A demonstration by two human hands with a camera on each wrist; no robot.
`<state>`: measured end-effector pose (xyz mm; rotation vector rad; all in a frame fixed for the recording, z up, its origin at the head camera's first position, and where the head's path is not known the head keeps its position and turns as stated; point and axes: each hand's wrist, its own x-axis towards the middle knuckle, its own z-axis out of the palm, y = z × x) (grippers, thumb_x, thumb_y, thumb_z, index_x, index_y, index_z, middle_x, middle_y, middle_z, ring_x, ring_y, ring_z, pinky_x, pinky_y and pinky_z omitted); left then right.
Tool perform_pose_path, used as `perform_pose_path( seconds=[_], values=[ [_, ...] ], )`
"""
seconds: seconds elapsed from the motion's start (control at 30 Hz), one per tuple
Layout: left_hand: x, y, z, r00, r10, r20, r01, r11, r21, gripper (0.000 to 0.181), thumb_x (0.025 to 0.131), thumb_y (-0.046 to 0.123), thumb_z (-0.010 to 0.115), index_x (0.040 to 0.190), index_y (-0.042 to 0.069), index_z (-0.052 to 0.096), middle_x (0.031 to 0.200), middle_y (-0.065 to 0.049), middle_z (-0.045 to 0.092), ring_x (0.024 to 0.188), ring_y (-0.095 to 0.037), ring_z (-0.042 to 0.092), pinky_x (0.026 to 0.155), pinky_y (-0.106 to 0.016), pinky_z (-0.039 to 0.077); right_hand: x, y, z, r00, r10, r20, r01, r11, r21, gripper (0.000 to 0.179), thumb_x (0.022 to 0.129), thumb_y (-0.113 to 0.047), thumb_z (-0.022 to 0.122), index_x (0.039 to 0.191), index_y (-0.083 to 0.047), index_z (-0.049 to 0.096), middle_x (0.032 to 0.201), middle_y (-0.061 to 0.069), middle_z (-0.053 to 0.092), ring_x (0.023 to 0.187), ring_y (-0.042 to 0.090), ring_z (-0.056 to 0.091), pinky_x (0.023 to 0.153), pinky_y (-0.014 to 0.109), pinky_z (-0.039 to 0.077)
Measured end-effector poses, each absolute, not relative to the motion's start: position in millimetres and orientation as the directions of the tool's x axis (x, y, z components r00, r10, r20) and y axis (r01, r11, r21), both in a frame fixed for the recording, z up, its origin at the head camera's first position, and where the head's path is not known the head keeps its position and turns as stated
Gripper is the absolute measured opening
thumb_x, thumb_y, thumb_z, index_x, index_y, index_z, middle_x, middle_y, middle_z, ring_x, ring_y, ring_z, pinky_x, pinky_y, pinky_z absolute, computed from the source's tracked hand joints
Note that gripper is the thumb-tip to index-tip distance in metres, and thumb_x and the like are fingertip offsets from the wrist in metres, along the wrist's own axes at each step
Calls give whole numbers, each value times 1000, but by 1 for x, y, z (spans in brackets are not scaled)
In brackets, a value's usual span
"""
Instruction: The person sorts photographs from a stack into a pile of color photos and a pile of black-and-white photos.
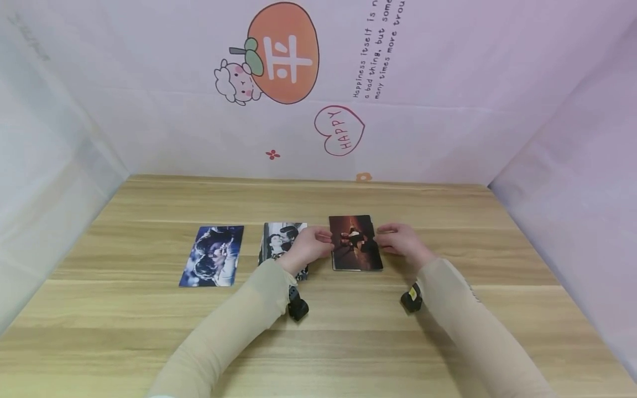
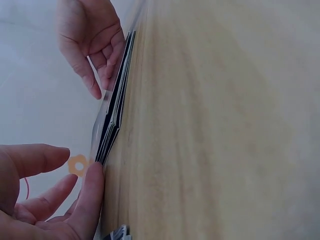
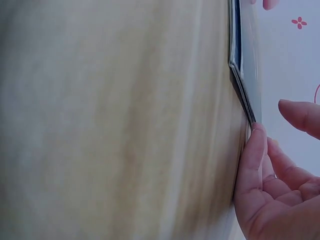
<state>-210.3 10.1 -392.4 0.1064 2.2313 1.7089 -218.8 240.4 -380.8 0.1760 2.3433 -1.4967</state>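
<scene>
A small stack of photo cards (image 1: 350, 251), the top one dark reddish brown with a figure on it, lies on the table between the two hands. Fingers of my left hand (image 1: 309, 246) touch its left edge, with the thumb raised away from it in the left wrist view. At the opposite edge, my right hand (image 1: 402, 241) has fingertips against the cards, its thumb also apart. Seen edge-on, the stack (image 2: 116, 107) shows several layers. A black-and-white photo pile (image 1: 278, 237) is partly hidden beneath my left hand and wrist.
A bluish photo card (image 1: 214, 257) lies flat farther left on the wooden table (image 1: 348, 354). White printed cloth (image 1: 423, 138) rises behind the table and along both sides. Each wrist carries a small black camera (image 1: 297, 307).
</scene>
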Motion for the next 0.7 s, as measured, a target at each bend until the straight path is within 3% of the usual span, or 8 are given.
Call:
perform_pose_path(
  seconds=[0.17, 0.5, 0.7],
  values=[
    [-211, 10, -394, -946, 254, -201, -130, 273, 953, 33, 85, -2, 62, 118, -7, 58, 115, -22, 63, 106, -31, 62, 83, -29, 56, -218, 240, -379, -928, -79, -364, 293, 448, -845, 50, 93, -12, 56, 135, 11, 40, 133, 28, 49, 110, 23, 57, 97, 34, 49],
    [-210, 10, -396, -946, 257, -196, -124, 270, 955, 33, 86, -2, 61, 119, -7, 57, 116, -22, 62, 107, -31, 61, 82, -29, 56, -217, 240, -381, -929, -70, -363, 303, 421, -855, 48, 94, -11, 54, 135, 10, 41, 136, 27, 47, 121, 31, 52, 102, 38, 45],
    [-209, 11, -393, -946, 261, -192, -114, 288, 951, 34, 87, -1, 60, 120, -6, 57, 116, -21, 62, 107, -31, 61, 82, -29, 56, -217, 239, -381, -934, -65, -350, 299, 390, -871, 48, 94, -9, 54, 134, 12, 40, 135, 28, 47, 115, 26, 55, 101, 37, 46]
  ],
)
